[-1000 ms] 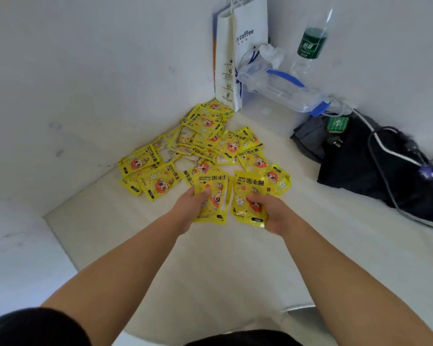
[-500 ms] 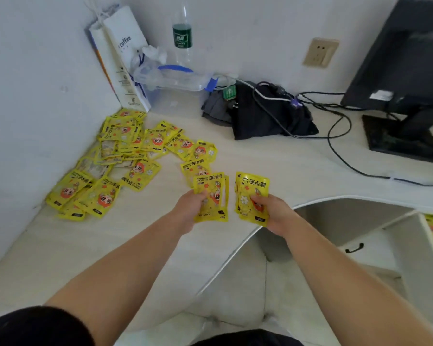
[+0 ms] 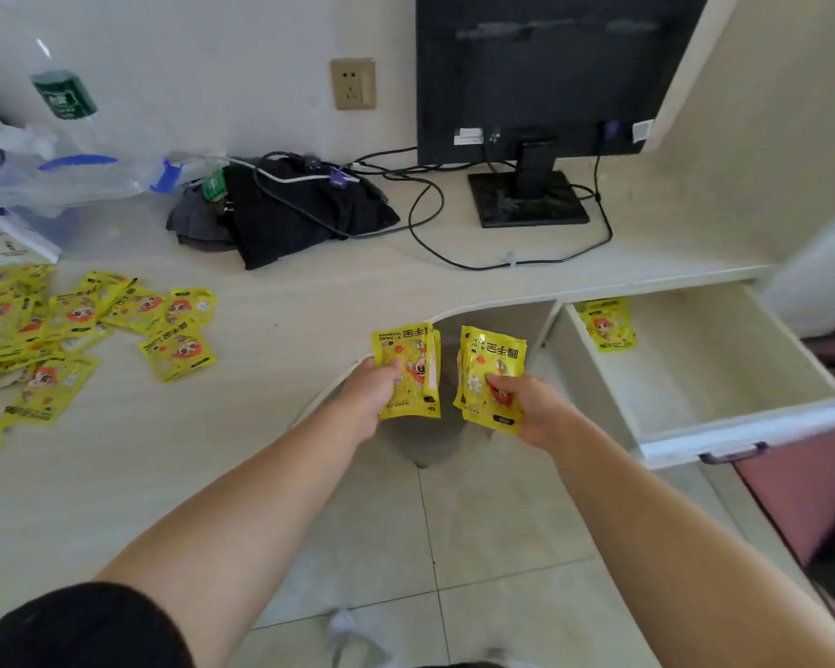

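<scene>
- Head view: my left hand (image 3: 370, 395) grips a bunch of yellow packets (image 3: 413, 364), thumb on the front, fingers curled behind.
- My right hand (image 3: 533, 407) grips a second bunch (image 3: 492, 359) the same way. The two bunches sit just beside each other with a narrow gap between.
- Both bunches are upright, past the curved edge of the desk (image 3: 189, 450), over the floor.
- Open drawer (image 3: 724, 364) is right of the hands, with one packet (image 3: 607, 325) lying in its far left corner.
- Loose pile (image 3: 68, 325) of the same packets is spread on the desk, well to the left.
- Back of desk: monitor (image 3: 541, 74), black cloth (image 3: 300, 209) with cables over it, bottle (image 3: 63, 94) far left.
</scene>
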